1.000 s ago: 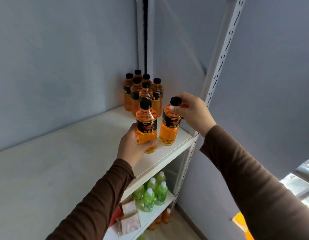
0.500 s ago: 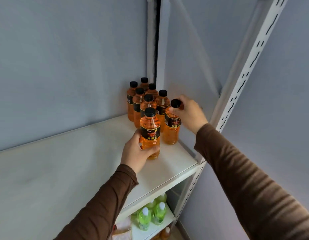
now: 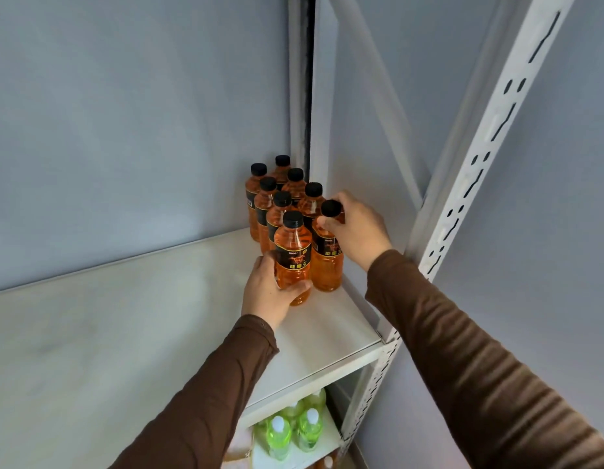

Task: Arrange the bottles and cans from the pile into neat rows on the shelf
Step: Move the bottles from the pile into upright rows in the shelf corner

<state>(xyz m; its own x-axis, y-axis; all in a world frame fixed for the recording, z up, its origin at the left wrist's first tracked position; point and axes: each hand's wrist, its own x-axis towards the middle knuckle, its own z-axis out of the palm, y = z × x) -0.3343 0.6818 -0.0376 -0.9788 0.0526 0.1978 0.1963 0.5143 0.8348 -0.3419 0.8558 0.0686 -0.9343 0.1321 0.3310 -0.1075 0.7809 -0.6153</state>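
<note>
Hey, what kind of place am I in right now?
Probably a stockroom or a small shop's storage corner. A white metal shelf on slotted uprights holds many identical orange drink bottles in rows, and green bottles fill the tier below. Plain grey walls surround it.

White shelf (image 3: pixel 131 333) under eight orange bottles (image 3: pixel 295 194)

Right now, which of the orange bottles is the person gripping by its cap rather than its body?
The front-right orange bottle: the right hand pinches its black cap, while the left hand wraps its neighbour's body.
</note>
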